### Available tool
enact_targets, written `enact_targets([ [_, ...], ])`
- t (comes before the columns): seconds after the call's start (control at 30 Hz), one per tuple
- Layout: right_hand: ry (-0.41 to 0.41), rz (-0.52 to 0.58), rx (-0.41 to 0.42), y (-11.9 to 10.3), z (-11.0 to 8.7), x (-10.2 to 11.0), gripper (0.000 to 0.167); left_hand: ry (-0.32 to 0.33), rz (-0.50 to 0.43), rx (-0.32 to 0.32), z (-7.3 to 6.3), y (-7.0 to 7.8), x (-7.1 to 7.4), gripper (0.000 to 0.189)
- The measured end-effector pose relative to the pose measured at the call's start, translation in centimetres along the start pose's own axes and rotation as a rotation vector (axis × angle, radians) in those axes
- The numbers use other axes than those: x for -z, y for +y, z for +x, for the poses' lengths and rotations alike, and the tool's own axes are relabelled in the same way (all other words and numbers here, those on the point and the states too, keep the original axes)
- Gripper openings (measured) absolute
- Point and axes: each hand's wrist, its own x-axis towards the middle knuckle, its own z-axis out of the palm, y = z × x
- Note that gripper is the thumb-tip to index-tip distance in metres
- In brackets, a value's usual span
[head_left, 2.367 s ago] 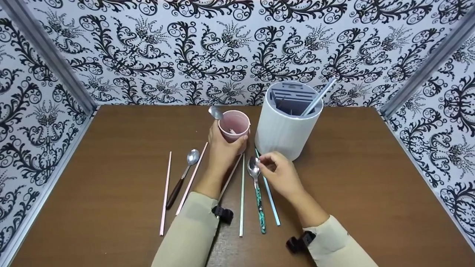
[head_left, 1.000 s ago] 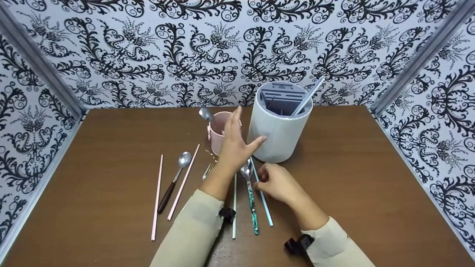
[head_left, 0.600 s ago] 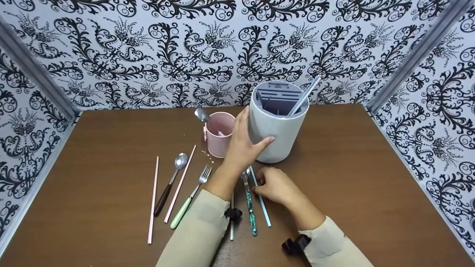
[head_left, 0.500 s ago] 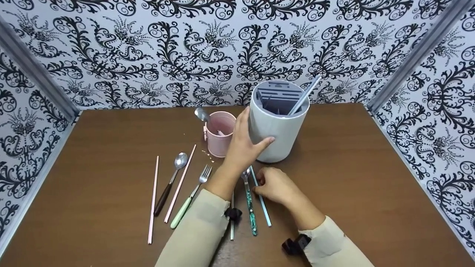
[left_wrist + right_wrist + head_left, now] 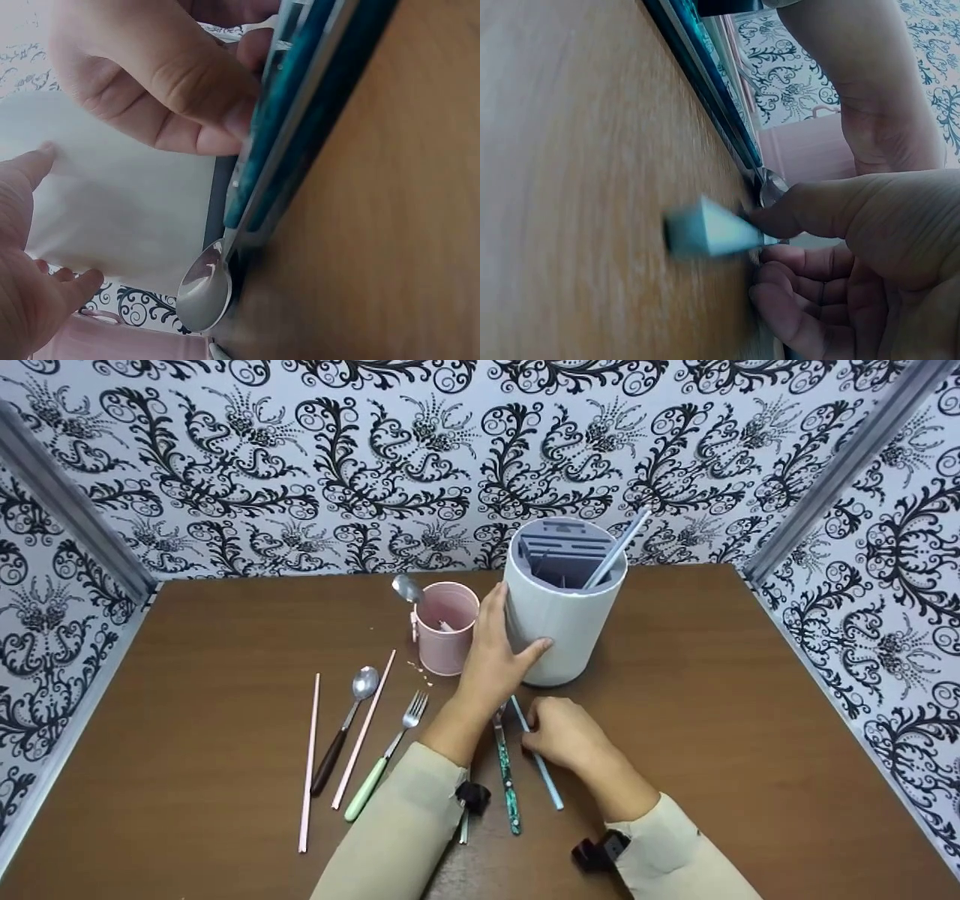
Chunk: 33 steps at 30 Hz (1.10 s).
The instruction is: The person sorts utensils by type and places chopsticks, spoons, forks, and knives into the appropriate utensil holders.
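My left hand rests against the left side of a white cylindrical utensil holder, its thumb and fingers spread. In the left wrist view, the thumb and fingers of that hand lie along the holder's white wall. Near the holder's foot, my right hand pinches a light blue chopstick between thumb and fingers. The chopstick's near end looks blurred in the right wrist view. Just left of it lies a spoon with a green patterned handle, its bowl mostly behind my left wrist in the head view.
A pink cup with a spoon stands left of the holder. Another blue chopstick leans in the holder. On the brown table lie a fork, a dark-handled spoon, pink chopsticks and a pale green chopstick.
My left hand has left the pink cup and come rightward to the white holder. My right hand has moved from the green-handled spoon's bowl to the blue chopstick, whose near end has swung right.
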Motion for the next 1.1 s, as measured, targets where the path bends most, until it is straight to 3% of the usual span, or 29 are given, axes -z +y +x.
enact_targets([
  [0.23, 0.016, -0.070, -0.049, 0.1, 0.1, 0.1, 0.033, -0.008, 0.000, 0.006, -0.1, -0.1, -0.1, 0.097],
  [0.47, 0.012, -0.125, -0.105, 0.2, 0.0, 0.1, 0.015, -0.005, 0.014, 0.006, -0.1, -0.2, -0.2, 0.096],
  [0.87, 0.002, -0.101, -0.124, 0.7, -0.1, 1.2, 0.013, 0.001, 0.013, -0.010, -0.2, -0.4, -0.3, 0.096],
  [1.1, -0.043, -0.078, -0.089, 1.2, -0.4, 2.2, 0.005, -0.014, 0.012, 0.020, -0.2, -0.4, -0.3, 0.096],
])
